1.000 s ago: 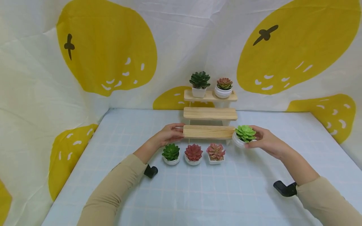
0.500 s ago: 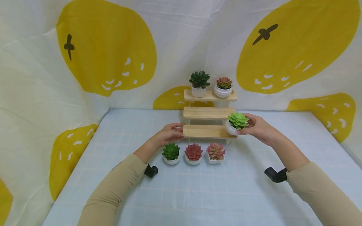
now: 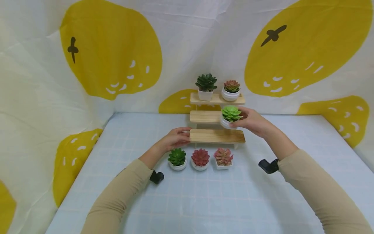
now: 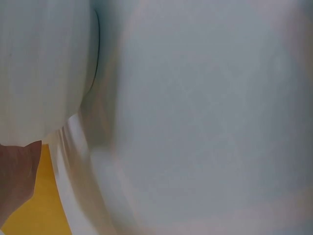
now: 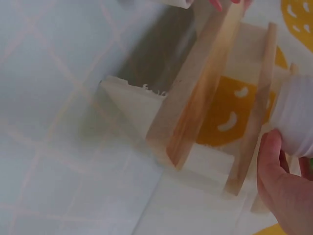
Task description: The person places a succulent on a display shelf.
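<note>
My right hand (image 3: pixel 253 122) grips a light green succulent (image 3: pixel 231 113) in a round white pot (image 5: pixel 297 115). It overlaps the right part of the middle step of a three-step wooden display stand (image 3: pixel 217 136). My left hand (image 3: pixel 176 139) holds the left end of the stand's lowest step, with fingertips on both sides of the board in the right wrist view. A dark green succulent (image 3: pixel 206 83) in a square pot and a reddish-green succulent (image 3: pixel 231 87) in a round pot stand on the top step.
In front of the stand, a green succulent (image 3: pixel 177 158), a dark red succulent (image 3: pixel 200 158) and a pink succulent (image 3: pixel 223 157) stand in a row on the light blue checked tablecloth (image 3: pixel 204 201). A white cloth with yellow fruit shapes (image 3: pixel 111 48) hangs behind.
My right hand has carried the light green succulent left and up, from beside the lowest step to the middle step's right part. The left hand has stayed put.
</note>
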`<state>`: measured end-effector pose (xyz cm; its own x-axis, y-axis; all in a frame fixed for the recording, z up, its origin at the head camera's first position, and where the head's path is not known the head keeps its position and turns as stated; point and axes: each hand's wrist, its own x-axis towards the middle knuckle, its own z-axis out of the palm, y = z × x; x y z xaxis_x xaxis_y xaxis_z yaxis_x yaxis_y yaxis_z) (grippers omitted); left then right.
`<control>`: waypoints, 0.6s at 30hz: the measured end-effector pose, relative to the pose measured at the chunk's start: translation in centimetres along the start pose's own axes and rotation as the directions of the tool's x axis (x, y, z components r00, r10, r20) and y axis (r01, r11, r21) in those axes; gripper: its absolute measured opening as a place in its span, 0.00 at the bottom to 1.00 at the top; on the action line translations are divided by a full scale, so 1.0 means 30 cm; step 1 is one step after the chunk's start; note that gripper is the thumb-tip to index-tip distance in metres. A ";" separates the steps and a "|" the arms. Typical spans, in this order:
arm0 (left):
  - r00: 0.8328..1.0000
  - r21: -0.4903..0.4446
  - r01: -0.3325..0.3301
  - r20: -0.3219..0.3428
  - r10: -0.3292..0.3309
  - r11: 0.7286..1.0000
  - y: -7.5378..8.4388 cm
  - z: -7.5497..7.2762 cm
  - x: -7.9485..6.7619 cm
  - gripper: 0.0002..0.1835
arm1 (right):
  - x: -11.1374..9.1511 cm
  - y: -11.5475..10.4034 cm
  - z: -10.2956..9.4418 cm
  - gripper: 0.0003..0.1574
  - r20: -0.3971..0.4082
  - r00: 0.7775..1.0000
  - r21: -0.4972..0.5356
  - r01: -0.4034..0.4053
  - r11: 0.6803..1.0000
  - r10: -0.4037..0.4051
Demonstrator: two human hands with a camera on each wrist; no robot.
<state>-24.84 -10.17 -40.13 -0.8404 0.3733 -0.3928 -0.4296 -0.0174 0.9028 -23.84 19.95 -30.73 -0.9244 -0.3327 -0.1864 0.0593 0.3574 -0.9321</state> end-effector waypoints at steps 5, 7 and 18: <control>1.000 -0.004 0.004 -0.012 -0.004 1.000 0.003 0.001 -0.004 0.30 | 0.035 -0.031 0.023 0.43 0.011 1.000 -0.017 0.021 1.000 -0.021; 1.000 -0.001 0.000 -0.011 0.000 1.000 0.005 0.003 -0.004 0.30 | 0.048 -0.042 0.031 0.42 0.011 1.000 -0.022 0.029 0.999 -0.028; 1.000 0.010 0.018 -0.015 -0.018 1.000 0.005 0.003 -0.001 0.30 | 0.103 -0.047 0.061 0.39 0.012 0.999 0.029 0.041 0.999 -0.041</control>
<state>-24.84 -10.09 -39.96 -0.8375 0.3596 -0.4115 -0.4416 -0.0017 0.8972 -26.08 16.81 -30.55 -0.9216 -0.3574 -0.1515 0.0325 0.3180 -0.9475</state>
